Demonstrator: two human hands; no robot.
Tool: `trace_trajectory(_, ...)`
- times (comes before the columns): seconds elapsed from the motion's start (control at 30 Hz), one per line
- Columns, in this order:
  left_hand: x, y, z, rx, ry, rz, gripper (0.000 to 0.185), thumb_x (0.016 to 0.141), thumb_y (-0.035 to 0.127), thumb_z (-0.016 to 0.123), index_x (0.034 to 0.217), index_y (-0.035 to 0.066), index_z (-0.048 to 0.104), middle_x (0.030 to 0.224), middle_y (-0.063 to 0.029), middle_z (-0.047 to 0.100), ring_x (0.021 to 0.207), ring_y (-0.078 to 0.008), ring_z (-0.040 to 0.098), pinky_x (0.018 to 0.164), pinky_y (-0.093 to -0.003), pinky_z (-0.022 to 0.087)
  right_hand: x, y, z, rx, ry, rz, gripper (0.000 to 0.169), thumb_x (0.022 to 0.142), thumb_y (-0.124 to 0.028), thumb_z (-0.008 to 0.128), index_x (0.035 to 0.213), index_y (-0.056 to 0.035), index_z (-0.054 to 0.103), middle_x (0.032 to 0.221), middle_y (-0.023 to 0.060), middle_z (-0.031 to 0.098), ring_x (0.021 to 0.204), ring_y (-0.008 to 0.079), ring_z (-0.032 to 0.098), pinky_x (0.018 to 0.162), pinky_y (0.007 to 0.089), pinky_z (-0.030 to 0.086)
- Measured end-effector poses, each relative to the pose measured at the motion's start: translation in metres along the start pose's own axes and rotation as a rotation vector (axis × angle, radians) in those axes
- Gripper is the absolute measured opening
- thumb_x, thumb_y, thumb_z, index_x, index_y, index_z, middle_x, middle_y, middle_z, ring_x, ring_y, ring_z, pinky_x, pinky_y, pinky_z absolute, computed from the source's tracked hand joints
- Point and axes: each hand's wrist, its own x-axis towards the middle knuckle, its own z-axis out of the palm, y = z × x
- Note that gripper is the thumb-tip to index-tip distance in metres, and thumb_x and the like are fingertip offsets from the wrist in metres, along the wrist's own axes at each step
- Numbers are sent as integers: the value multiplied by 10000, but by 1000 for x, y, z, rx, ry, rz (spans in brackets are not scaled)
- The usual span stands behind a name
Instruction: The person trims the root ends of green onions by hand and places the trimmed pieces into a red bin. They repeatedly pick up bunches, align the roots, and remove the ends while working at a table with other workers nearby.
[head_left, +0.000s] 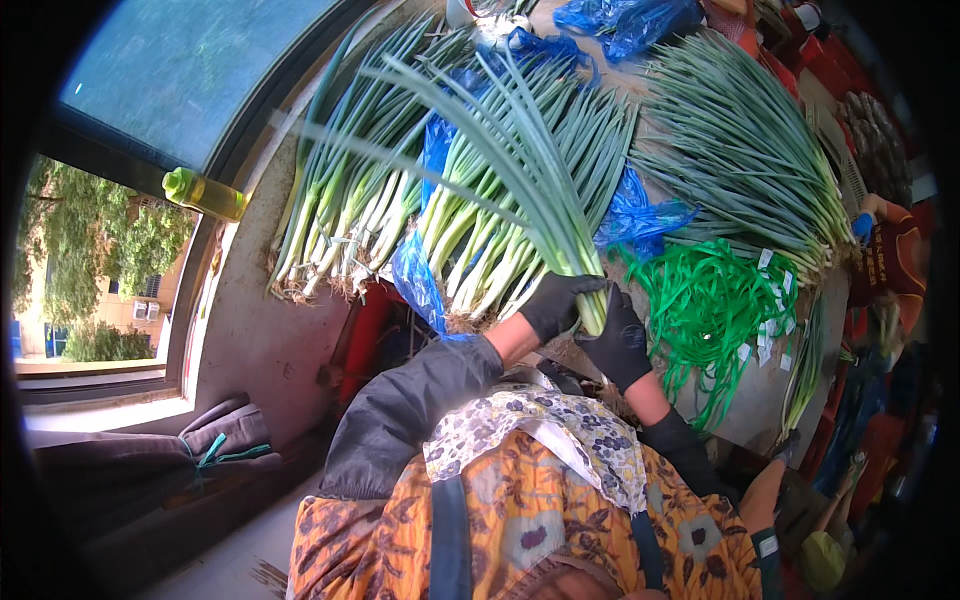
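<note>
My left hand (556, 304), in a black glove, grips a bunch of green onions (559, 210) near its pale lower stalks. From the other side my right hand (619, 341), gloved alike, closes on the same stalks near their root end. The long leaves fan up and to the left, partly blurred. Just beyond lies a heap of green onions (465, 262) with roots towards me, on and beside blue plastic (415, 270). Right of my right hand is a tangle of green ribbon ties (697, 322) with small white tags (766, 330).
More green onions lie at left (330, 225) and in a large pile at right (750, 150). A blue plastic bag (637, 22) sits at the back. On the windowsill rests a yellow-green bottle (202, 193). People work at right, one in an orange-trimmed top (889, 259).
</note>
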Motion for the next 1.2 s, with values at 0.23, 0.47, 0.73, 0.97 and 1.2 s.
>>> trace_trajectory(0.23,-18,6,-39,-228,-85,-176,377,787,-23,580,1156,-70,515,1082,-204,608,982,-331,623,893,-449,515,-1,42,18,1096,-469,520,384,765,-158,749,1086,5,616,948,23,644,813,90,577,738,252,468)
trace_trajectory(0.47,-8,-9,-71,8,-197,-60,361,788,-22,640,1142,5,570,1093,-136,618,977,-240,627,899,-361,513,-6,53,16,1425,-496,573,263,885,-193,632,1082,-19,613,966,15,635,871,85,585,757,236,461)
trace_trajectory(0.73,-20,3,-41,-354,-185,-288,299,840,61,618,1113,-39,550,1027,-165,637,917,-284,645,829,-395,547,-22,99,67,1852,-589,837,458,955,-259,481,1310,28,434,1158,220,596,994,335,628,840,417,529)
trace_trajectory(0.97,-17,-1,-49,-61,-217,22,367,875,196,614,1196,46,519,1130,-148,608,983,-282,625,864,-419,522,-2,76,52,1414,-860,665,516,760,-93,690,1226,30,508,1055,181,635,901,285,652,796,413,542)
trace_trajectory(1.2,30,58,-116,-413,-167,136,172,877,100,571,1020,14,610,989,-89,650,924,-219,631,867,-352,517,-15,92,23,1281,-814,474,587,644,52,744,1193,35,536,1027,148,646,919,247,649,789,385,553)
